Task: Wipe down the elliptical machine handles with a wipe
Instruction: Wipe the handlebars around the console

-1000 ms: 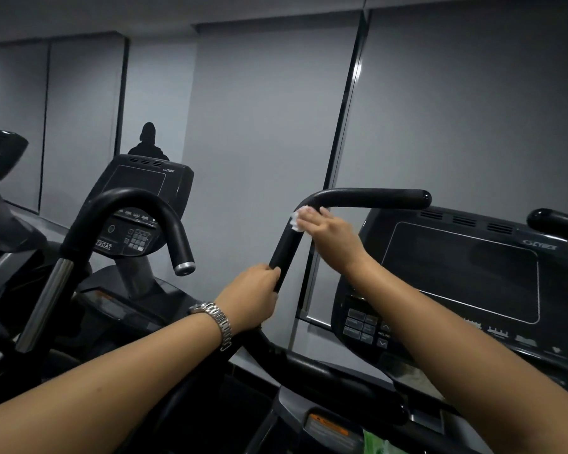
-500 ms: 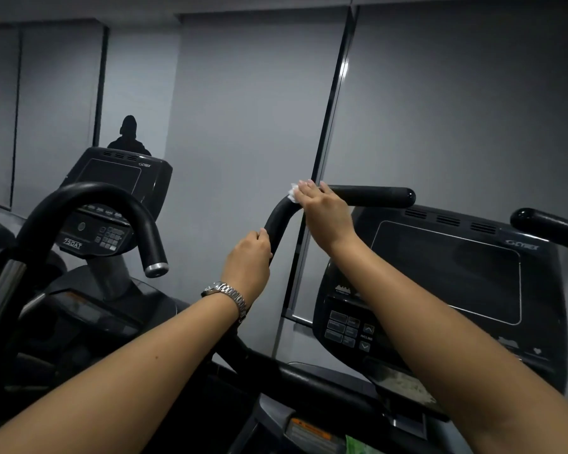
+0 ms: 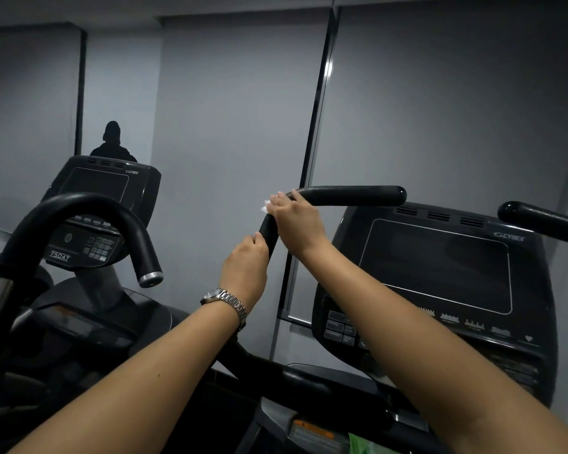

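A black elliptical handle [image 3: 351,195] rises from below and bends right into a horizontal grip. My right hand [image 3: 294,221] is wrapped over the bend, pressing a small white wipe [image 3: 265,206] against it; only the wipe's edge shows past my fingers. My left hand [image 3: 245,268], with a metal watch on the wrist, grips the sloping shaft just below the right hand. A second black handle [image 3: 538,221] reaches in from the right edge.
The machine's console [image 3: 440,267] with a dark screen sits right of the handle. A neighbouring machine's curved handle [image 3: 79,221] and console [image 3: 99,204] stand at left. Grey wall panels lie behind. A green packet [image 3: 364,445] shows at the bottom edge.
My right hand with the wipe slid up the bend onto its top, then settled over the bend. My left hand stayed on the shaft below. The view shifted slightly.
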Tool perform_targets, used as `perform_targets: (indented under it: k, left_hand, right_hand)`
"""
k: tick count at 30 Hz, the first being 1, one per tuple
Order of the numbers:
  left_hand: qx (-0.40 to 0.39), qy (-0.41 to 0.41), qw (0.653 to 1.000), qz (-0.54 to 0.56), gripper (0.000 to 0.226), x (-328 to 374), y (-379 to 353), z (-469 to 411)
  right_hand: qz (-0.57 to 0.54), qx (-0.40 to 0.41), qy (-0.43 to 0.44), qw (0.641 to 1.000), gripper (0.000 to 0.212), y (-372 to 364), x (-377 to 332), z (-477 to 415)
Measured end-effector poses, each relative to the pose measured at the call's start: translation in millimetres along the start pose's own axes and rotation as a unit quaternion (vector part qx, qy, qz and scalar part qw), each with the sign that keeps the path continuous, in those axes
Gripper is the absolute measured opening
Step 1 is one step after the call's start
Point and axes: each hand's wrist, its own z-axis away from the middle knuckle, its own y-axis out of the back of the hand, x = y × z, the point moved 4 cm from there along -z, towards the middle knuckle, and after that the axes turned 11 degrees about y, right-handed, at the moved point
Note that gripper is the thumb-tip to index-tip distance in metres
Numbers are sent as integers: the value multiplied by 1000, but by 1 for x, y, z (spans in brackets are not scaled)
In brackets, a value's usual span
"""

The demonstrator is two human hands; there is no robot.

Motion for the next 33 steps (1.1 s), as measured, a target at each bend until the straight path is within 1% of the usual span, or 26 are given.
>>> perform_targets:
  k: [1,2,4,6,7,9,11,13,15,16,18,19,22,24,25,27,30,33]
  left_hand:
    - [-2,0,1000,0,20,0,0,0]
    - [-3,-1,1000,0,21,0,1,1]
    - [-1,-4,1000,1,21,-1,0,1]
    - [-1,-3,1000,0,21,-1,-1,1]
    - [-2,-3,1000,-1,22,-1,-1,1]
    - [-3,-2,1000,-5,21,-2,-1,0]
    - [-4,-1,1000,-6,24,-1,0,1]
    - [-8,0,1000,-7,29,-1,0,1]
    - [-7,4,1000,-11,31,-1,-1,2]
    - [-7,7,1000,-15,34,0,0,3]
    - [-6,11,1000,-26,42,4,0,5]
    - [-6,11,999,-34,47,6,0,6]
    - [-6,10,999,-45,57,10,1,9]
    - [-10,11,999,-45,57,10,3,11]
    - [-13,12,999,-47,57,10,3,12]
    - [-14,10,999,-51,57,10,3,11]
    - [-15,10,998,-58,58,11,2,11]
    - [-20,13,998,-62,54,11,4,12]
  right_hand:
    - [-5,22,6,1000,41,1,3,8]
    - [-6,57,-7,998,44,5,11,16]
    - [9,100,-73,992,39,12,30,23]
    - [29,94,-135,986,29,17,45,15]
    - [31,76,-150,985,25,17,47,9]
    - [23,36,-137,990,28,13,40,2]
    - [5,25,-97,995,39,7,31,9]
    - [-2,60,-93,994,46,12,32,24]
    - [21,110,-130,985,45,24,47,34]
    - [32,110,-155,981,42,29,54,35]
    - [38,67,-185,980,38,34,63,28]
    - [33,50,-184,981,38,33,61,23]
    - [13,29,-130,991,47,25,44,22]
    - [24,38,-86,995,52,20,40,35]
    - [35,57,-75,995,52,21,43,43]
    - [48,89,-86,991,48,27,57,52]
    - [48,60,-125,989,50,32,63,41]
    - [43,37,-112,992,52,25,50,33]
